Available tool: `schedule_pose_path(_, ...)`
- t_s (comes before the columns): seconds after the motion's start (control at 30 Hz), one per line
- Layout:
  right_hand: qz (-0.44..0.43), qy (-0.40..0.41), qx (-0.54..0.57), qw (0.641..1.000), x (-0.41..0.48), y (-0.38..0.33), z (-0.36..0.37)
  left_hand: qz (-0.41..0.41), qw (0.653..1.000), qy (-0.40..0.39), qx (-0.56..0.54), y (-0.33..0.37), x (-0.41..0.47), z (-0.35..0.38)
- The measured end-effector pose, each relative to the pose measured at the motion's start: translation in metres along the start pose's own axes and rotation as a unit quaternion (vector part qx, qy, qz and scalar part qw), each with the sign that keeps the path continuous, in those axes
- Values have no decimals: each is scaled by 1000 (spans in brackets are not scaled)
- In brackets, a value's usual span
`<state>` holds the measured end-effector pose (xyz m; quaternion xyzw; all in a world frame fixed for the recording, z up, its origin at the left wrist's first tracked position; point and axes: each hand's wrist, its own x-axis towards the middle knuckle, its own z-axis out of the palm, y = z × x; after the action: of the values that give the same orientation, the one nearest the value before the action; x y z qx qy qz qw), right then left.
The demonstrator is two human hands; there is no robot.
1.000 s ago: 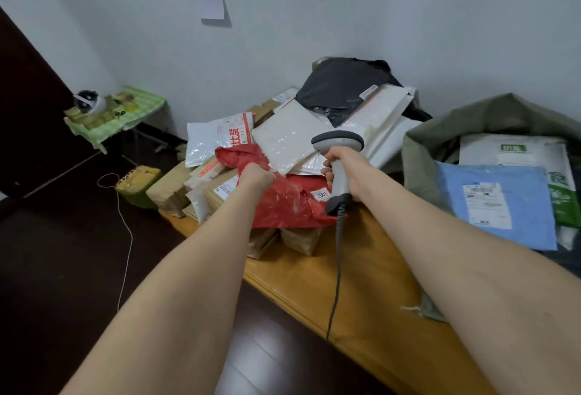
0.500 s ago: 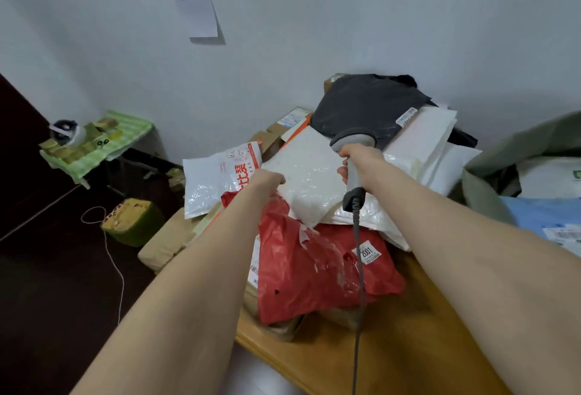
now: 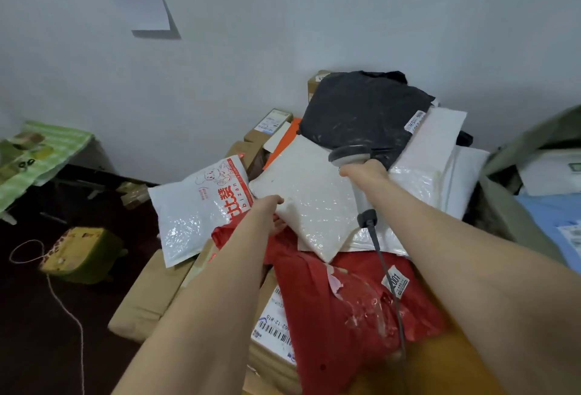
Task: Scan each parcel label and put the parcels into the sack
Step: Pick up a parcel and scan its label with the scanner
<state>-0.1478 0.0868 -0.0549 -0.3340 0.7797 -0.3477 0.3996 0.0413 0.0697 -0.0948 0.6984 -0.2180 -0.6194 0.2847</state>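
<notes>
left arm: bare, stretched forward from the lower left, forearm angled up toward the centre.
left hand: back turned up, wrist straight, thumb over and fingers curled under the near edge of the mailer, pinching it.
right arm: bare, stretched forward from the lower right, angled in toward the centre.
right hand: fingers wrapped round the handle of the scanner, knuckles up.
spacing: hands apart, the right farther out and higher than the left.
</notes>
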Motion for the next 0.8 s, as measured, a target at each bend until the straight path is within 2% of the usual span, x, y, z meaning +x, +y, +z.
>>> schedule_pose_path(0.1,9,15,25,1000,-3,-1,4,13,1000,-21,-18,4,8,-9)
schedule_pose_path(0.2,7,33,41,999,-11,-4,7,51,992,-92,-66,14,8,-17)
schedule_pose_path(0.27,4,44,55,997,-19,-8,6,111,985,-108,-75,25,1,-19)
schedule_pose_path(0.4,5,60,166,984,-33,-25,1,256,962,-70,-67,60,-30,-23)
schedule_pose_path(0.57,-18,56,291,955,-48,-53,-20,415,906,-71,-42,98,-72,-28)
schedule_pose_path(0.7,20,21,401,916,-58,-63,-39,451,892,-31,-5,117,-92,-38)
schedule_pose_path(0.8,46,-15,438,898,-62,-57,-49,454,886,-96,-2,114,-98,-52)
